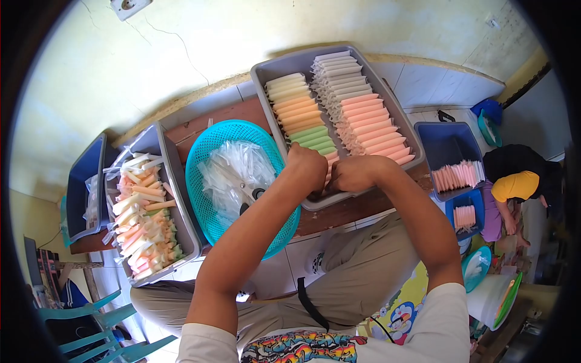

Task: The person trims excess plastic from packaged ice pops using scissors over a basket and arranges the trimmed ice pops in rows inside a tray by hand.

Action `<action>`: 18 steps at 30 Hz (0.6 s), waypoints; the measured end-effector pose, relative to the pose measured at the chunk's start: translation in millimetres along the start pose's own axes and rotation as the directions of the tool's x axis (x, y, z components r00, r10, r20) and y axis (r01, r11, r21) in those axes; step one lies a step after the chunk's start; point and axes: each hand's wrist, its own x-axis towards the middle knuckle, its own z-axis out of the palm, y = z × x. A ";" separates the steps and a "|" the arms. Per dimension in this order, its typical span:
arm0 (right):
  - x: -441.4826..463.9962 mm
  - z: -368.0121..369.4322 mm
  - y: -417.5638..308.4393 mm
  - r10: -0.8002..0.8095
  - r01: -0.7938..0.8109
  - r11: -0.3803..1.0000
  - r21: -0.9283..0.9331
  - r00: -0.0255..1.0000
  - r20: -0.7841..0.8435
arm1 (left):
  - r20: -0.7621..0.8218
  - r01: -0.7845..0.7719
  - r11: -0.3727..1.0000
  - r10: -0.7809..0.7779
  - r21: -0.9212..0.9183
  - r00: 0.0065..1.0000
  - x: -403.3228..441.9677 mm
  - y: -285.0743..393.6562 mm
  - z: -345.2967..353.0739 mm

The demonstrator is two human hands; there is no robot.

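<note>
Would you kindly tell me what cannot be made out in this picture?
In the head view:
Left hand: most fingertips hidden behind the hand itself.
Anything the right hand holds: hidden by its fingers.
Scissors: partly behind the left forearm.
Wall socket: cut off by top edge.

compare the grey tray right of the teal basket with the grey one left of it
The right tray holds tubes in neat rows; the left tray holds a jumbled heap. Colours sit grouped in the right tray, mixed in the left tray. Both are grey, with pink and green tubes.
</note>
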 end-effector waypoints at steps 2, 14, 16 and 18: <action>-5.0 7.2 8.7 -0.060 0.066 0.995 0.069 0.995 -0.083 | 0.074 -0.006 0.999 0.009 -0.038 0.997 -3.5 0.8 -7.2; -22.8 -27.0 -31.4 0.294 -0.291 0.949 0.119 0.956 -0.007 | -0.100 0.018 0.990 -0.004 0.140 0.995 7.0 6.5 19.1; -24.2 -26.0 -28.1 0.270 -0.269 0.958 0.102 0.963 -0.002 | -0.126 0.020 0.991 -0.003 0.135 0.992 3.1 5.3 18.2; -29.2 -26.2 -25.8 0.282 -0.273 0.950 0.149 0.958 -0.047 | -0.156 0.013 0.991 0.008 0.132 0.988 2.4 5.5 15.5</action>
